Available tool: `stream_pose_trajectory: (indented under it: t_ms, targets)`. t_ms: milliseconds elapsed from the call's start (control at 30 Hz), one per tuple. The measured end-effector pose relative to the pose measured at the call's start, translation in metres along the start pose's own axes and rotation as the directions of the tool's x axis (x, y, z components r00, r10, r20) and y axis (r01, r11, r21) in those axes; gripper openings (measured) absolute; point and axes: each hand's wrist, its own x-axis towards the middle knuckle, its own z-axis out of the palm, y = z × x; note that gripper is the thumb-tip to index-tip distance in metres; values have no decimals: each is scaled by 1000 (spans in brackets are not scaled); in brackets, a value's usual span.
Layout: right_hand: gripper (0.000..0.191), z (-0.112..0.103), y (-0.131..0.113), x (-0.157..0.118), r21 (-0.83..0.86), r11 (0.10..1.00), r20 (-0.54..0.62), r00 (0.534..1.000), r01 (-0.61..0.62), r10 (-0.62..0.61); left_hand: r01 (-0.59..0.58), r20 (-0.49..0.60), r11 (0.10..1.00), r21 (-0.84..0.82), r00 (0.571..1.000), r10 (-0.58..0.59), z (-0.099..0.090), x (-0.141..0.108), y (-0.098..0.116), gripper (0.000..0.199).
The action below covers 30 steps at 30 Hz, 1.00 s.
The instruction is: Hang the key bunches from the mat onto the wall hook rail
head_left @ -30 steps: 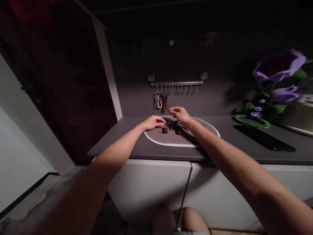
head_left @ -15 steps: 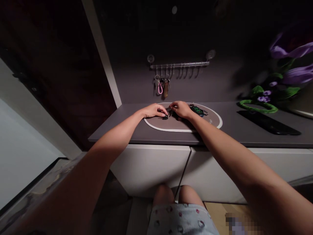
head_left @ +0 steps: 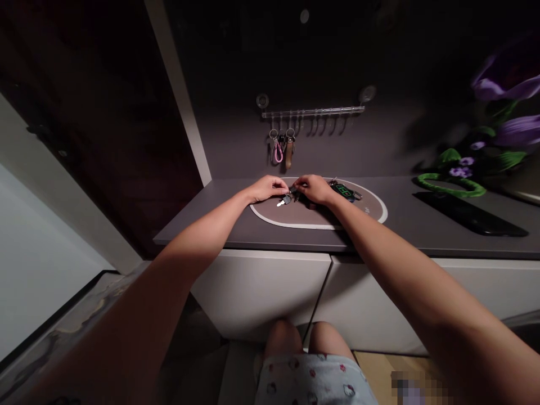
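A small bunch of keys (head_left: 286, 199) with dark heads, one blade shining, hangs between my two hands over the oval mat (head_left: 270, 220). My left hand (head_left: 269, 187) pinches the bunch near its ring with thumb and fingers. From the other side, my right hand (head_left: 311, 188) has its fingertips closed on the same bunch. Its fingers partly hide what they grip. Just right of that hand, another key set with a black and green tag (head_left: 345, 192) and a metal clip lies on the mat.
Behind the mat, a clear hook rail (head_left: 314, 112) on the wall holds a pink loop keyring (head_left: 277, 152) and a brown strap keyring (head_left: 289, 153). A black phone-like slab (head_left: 468, 214) lies to the right, beside a green ring (head_left: 449, 184) and purple flowers (head_left: 518, 130).
My left fingers have lifted slightly, and a key with a shiny blade now shows below them. My right hand stays at nearly the same spot. The view has shifted a little.
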Motion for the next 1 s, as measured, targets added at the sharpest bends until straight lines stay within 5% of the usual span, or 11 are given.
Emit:
stream_pose_trajectory:
  t_ms: [400, 667, 1000]
  targets:
    - [16, -5, -8, -4, 301, 953, -82, 995, -30, 57, 41, -218, 911, -411, 966, -141, -1, 5, -1, 20]
    - [25, -1, -10, -1, 667, 744, -68, 998, 48, -4, 15, -225, 805, -593, 957, -184, 0, 4, 4, 26]
    - [28, 2, -15, -2, 803, 596, -25, 1000, 15, 9, 10, -215, 781, -624, 959, -184, 2, 4, 4, 29]
